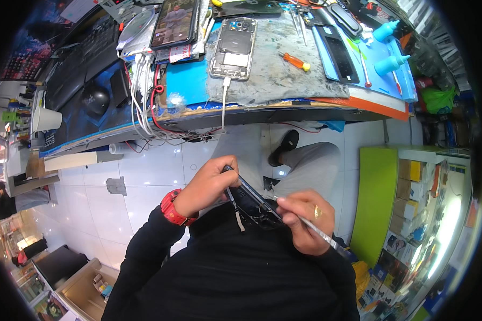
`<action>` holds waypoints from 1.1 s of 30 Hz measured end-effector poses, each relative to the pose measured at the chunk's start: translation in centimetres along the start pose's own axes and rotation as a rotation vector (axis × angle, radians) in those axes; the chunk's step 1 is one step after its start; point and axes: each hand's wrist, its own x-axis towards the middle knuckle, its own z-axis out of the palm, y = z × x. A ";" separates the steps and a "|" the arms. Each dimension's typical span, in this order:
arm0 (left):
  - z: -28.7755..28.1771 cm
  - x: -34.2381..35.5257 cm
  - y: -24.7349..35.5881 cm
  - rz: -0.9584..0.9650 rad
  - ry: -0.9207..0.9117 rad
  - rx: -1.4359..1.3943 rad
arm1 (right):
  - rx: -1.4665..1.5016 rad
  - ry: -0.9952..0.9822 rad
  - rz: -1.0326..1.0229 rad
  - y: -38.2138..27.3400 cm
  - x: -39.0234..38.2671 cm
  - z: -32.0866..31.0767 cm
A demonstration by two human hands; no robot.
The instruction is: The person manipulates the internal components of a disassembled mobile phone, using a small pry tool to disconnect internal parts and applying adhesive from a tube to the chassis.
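Over my lap, my left hand (pixel 215 179) grips the upper left edge of a dark, opened phone (pixel 251 203), thumb and fingers closed round it. The phone is tilted, with its dark inside showing and a pale strip (pixel 239 218) hanging from its near side. My right hand (pixel 308 220) is closed round a slim silvery metal tool (pixel 320 233). Its tip lies by the phone's right edge; whether it is tweezers or a pry tool, I cannot tell. The fingers of this hand are close to the phone's lower right corner, and may touch it.
The workbench ahead carries a second opened phone (pixel 234 49) with a white cable (pixel 224 104) plugged in, an orange screwdriver (pixel 294 61), a black phone screen (pixel 334 53) and blue bottles (pixel 391 65). Loose wires hang off its front edge. A green cabinet side (pixel 377 198) stands right.
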 end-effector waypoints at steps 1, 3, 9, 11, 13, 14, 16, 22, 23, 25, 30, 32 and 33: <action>0.0 -0.1 -0.1 0.000 0.008 -0.003 | 0.087 0.018 0.018 0.5 0.3 0.6; -0.2 -0.1 -0.3 0.019 0.024 -0.019 | 0.253 0.095 0.087 1.3 0.1 2.5; -0.2 -0.2 -0.4 0.023 0.051 -0.022 | 0.169 0.076 0.071 2.3 0.0 3.4; -0.1 -0.3 -0.2 0.013 0.052 -0.020 | 0.142 0.075 0.066 2.2 0.1 3.3; -0.1 -0.3 -0.1 0.003 0.052 -0.016 | 0.115 0.078 0.061 1.9 0.4 3.2; -0.1 -0.3 -0.2 0.005 0.047 -0.015 | 0.089 0.071 0.036 1.9 0.5 3.2; -0.1 -0.2 -0.2 0.005 0.041 -0.014 | 0.064 0.066 0.012 1.5 0.9 3.0; -0.2 -0.2 -0.5 0.012 0.034 -0.031 | -0.175 -0.082 -0.212 0.4 2.1 2.8; -0.3 -0.3 -0.6 0.046 0.013 -0.022 | -0.045 -0.053 -0.090 0.6 2.2 2.7; -0.2 -0.4 -0.6 0.080 -0.009 -0.013 | 0.085 -0.023 0.031 0.9 2.0 2.5; -0.2 -0.6 -1.0 0.140 -0.037 -0.008 | 0.283 -0.079 0.282 1.2 1.3 2.2; 0.0 -0.9 -0.8 0.123 -0.040 -0.025 | 0.336 -0.091 0.342 0.9 1.2 2.1; 0.1 -1.1 -0.7 0.107 -0.039 -0.044 | 0.388 -0.106 0.400 0.9 1.2 2.0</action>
